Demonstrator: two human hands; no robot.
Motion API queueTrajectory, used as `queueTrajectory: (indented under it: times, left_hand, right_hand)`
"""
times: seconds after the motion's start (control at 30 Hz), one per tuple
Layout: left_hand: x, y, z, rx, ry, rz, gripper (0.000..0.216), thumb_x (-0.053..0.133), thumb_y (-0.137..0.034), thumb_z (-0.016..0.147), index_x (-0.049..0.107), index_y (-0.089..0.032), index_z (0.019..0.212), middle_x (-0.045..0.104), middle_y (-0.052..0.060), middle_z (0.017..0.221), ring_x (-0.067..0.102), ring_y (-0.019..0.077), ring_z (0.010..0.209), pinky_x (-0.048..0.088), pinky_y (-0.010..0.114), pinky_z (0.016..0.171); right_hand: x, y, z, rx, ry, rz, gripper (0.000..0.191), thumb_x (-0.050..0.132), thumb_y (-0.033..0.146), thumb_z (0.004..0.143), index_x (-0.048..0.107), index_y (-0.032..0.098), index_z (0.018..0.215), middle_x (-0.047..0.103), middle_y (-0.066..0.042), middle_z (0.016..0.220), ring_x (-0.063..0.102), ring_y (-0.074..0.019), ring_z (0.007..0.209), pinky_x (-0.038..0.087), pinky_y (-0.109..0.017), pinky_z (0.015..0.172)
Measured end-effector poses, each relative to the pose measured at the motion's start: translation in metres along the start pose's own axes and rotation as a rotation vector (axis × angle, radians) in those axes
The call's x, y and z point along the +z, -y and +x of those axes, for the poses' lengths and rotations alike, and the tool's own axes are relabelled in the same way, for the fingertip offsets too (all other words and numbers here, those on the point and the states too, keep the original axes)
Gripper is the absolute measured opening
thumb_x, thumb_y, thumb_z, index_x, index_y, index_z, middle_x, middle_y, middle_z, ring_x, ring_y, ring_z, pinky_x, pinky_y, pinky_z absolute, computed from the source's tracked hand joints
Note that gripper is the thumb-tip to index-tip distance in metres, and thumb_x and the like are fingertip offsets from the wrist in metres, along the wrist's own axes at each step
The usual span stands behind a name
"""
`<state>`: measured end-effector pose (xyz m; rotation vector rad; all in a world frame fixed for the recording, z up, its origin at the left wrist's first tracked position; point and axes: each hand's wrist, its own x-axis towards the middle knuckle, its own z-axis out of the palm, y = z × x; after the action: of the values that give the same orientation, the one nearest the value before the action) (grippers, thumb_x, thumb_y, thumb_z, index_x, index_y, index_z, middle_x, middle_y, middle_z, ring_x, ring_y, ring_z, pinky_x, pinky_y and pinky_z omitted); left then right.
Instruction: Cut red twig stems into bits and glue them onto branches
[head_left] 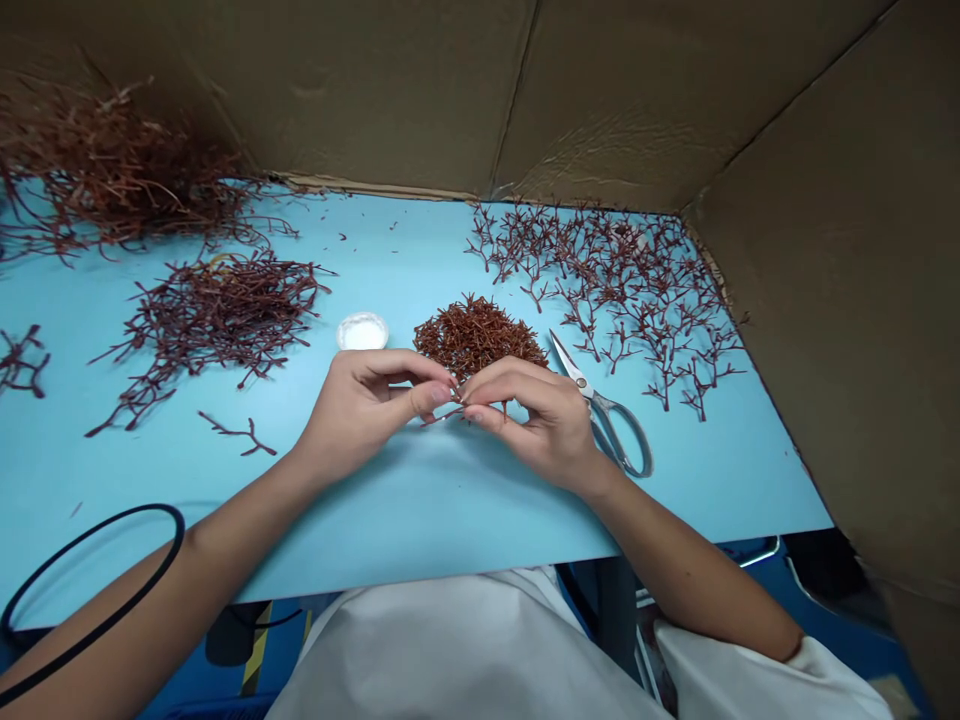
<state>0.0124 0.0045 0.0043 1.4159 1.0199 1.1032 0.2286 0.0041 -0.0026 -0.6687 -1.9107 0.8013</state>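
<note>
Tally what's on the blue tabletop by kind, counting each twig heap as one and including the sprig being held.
Red-brown twig heaps: 4
Loose sprigs: 2
Held sprig: 1
Scissors: 1
White round container: 1
Total: 9

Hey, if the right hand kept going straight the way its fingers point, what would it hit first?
The right hand would likely meet the thin reddish-brown twig at its fingertips, then the left hand; depth is hard to judge here.
</note>
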Motion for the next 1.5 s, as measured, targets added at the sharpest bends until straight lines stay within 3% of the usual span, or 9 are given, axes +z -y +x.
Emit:
queueTrajectory:
  times: [0.27, 0.53, 0.67, 0.73, 0.83, 0.93, 1.0, 1.2, 1.5]
  left_hand:
    - [-0.004, -0.005, -0.001, 0.168, 0.026, 0.196, 0.008, 0.082, -0.019, 0.086, 0.088, -0.025, 0.088, 0.085, 0.004, 0.089, 0.079, 0.0193, 0.08, 0.067, 0.028, 0.074]
    - [-0.003, 0.009, 0.001, 0.556, 0.027, 0.314, 0.016, 0.079, -0.017, 0.093, 0.086, -0.028, 0.102, 0.086, 0.003, 0.094, 0.081, 0.0199, 0.087, 0.065, 0.032, 0.081]
    - [-0.006, 0.011, 0.003, 0.611, 0.057, 0.37, 0.013, 0.078, -0.023, 0.095, 0.086, -0.03, 0.102, 0.086, 0.003, 0.095, 0.081, 0.0209, 0.086, 0.066, 0.036, 0.083]
    - [-0.006, 0.009, 0.002, 0.6, 0.04, 0.38, 0.013, 0.079, -0.022, 0.094, 0.085, -0.029, 0.102, 0.086, 0.004, 0.096, 0.081, 0.0206, 0.087, 0.066, 0.035, 0.083]
    - [-0.005, 0.008, -0.002, 0.457, -0.047, 0.371, 0.019, 0.078, -0.023, 0.094, 0.084, -0.026, 0.111, 0.085, 0.005, 0.101, 0.08, 0.0186, 0.087, 0.066, 0.03, 0.078]
    - [-0.005, 0.008, -0.005, 0.299, -0.165, 0.288, 0.023, 0.07, -0.029, 0.099, 0.08, -0.022, 0.118, 0.084, 0.007, 0.101, 0.077, 0.016, 0.079, 0.064, 0.026, 0.066]
    - [-0.006, 0.007, -0.007, 0.284, -0.207, 0.259, 0.022, 0.068, -0.032, 0.1, 0.081, -0.02, 0.113, 0.083, 0.007, 0.094, 0.075, 0.0148, 0.074, 0.062, 0.024, 0.062]
    - [-0.002, 0.002, -0.006, 0.407, -0.149, 0.33, 0.009, 0.075, -0.024, 0.091, 0.082, -0.018, 0.094, 0.081, 0.006, 0.084, 0.072, 0.0147, 0.071, 0.06, 0.024, 0.062]
    - [0.018, 0.011, -0.009, 0.214, -0.18, 0.016, 0.006, 0.081, -0.025, 0.085, 0.08, -0.019, 0.084, 0.078, 0.005, 0.081, 0.07, 0.015, 0.069, 0.054, 0.023, 0.053]
  right_hand:
    - [-0.002, -0.004, -0.001, -0.016, 0.003, -0.055, 0.005, 0.071, 0.02, 0.1, 0.075, 0.022, 0.096, 0.078, -0.006, 0.093, 0.074, -0.0186, 0.089, 0.061, -0.034, 0.079]
    - [0.0, -0.001, -0.001, 0.155, 0.027, 0.124, 0.013, 0.071, 0.029, 0.1, 0.074, 0.021, 0.09, 0.076, -0.004, 0.088, 0.071, -0.016, 0.084, 0.058, -0.031, 0.078]
    - [0.004, -0.001, -0.003, 0.295, 0.041, 0.295, 0.02, 0.074, 0.037, 0.098, 0.075, 0.02, 0.087, 0.076, -0.004, 0.087, 0.071, -0.0156, 0.083, 0.057, -0.029, 0.076]
    - [0.005, 0.0, -0.003, 0.367, 0.034, 0.371, 0.023, 0.076, 0.04, 0.096, 0.074, 0.02, 0.086, 0.076, -0.004, 0.087, 0.072, -0.0156, 0.083, 0.058, -0.029, 0.077]
    - [0.006, 0.001, -0.003, 0.454, -0.008, 0.41, 0.026, 0.078, 0.043, 0.093, 0.073, 0.019, 0.085, 0.076, -0.004, 0.086, 0.071, -0.0152, 0.079, 0.059, -0.03, 0.074]
    - [0.006, 0.002, -0.002, 0.481, -0.073, 0.336, 0.025, 0.077, 0.043, 0.092, 0.073, 0.019, 0.084, 0.076, -0.004, 0.085, 0.07, -0.0144, 0.075, 0.058, -0.029, 0.07]
    - [0.005, 0.001, -0.001, 0.453, -0.117, 0.256, 0.021, 0.077, 0.039, 0.091, 0.073, 0.019, 0.083, 0.076, -0.004, 0.084, 0.069, -0.0142, 0.075, 0.056, -0.028, 0.07]
    - [0.005, -0.001, -0.001, 0.435, -0.209, 0.209, 0.019, 0.079, 0.036, 0.089, 0.073, 0.019, 0.083, 0.076, -0.003, 0.083, 0.066, -0.0134, 0.073, 0.055, -0.027, 0.068]
    - [0.022, 0.001, 0.001, 0.579, -0.133, 0.49, 0.035, 0.085, 0.052, 0.082, 0.074, 0.018, 0.08, 0.074, -0.001, 0.075, 0.067, -0.0127, 0.067, 0.06, -0.027, 0.067]
